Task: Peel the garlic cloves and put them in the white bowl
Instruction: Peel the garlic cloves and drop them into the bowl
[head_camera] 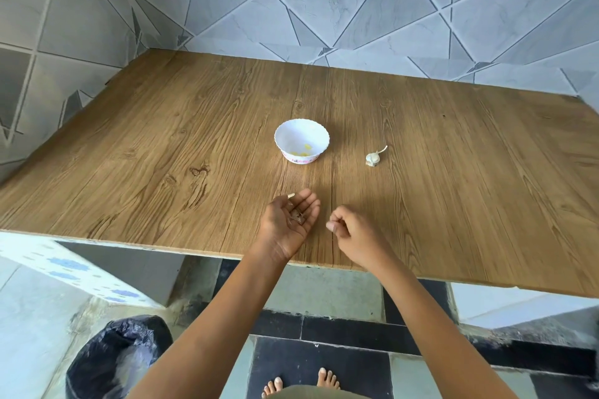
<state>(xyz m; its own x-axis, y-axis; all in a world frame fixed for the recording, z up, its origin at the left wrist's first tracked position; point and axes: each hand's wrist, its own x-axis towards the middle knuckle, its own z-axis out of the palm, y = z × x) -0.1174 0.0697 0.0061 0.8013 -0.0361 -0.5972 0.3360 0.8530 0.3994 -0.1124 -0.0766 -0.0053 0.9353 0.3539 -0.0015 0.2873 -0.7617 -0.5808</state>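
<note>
Left hand (287, 223) palm up, grip wide and relaxed, with dark scraps of peel (298, 216) resting in the palm; right hand (351, 232) just beside it, grip curled tight, thumb tip on forefinger, nothing seen in the pinch; bowl (301, 157) well ahead of the left grip on the tabletop (162, 155), yellow cloves (303, 149) inside; garlic bulb (373, 158) ahead of the right grip, apart from the bowl.

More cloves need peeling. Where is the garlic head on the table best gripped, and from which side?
Probably pinch the garlic head round its plump clove body, coming from above on the near side with the right hand: its thin stalk points away, far-right.
</note>
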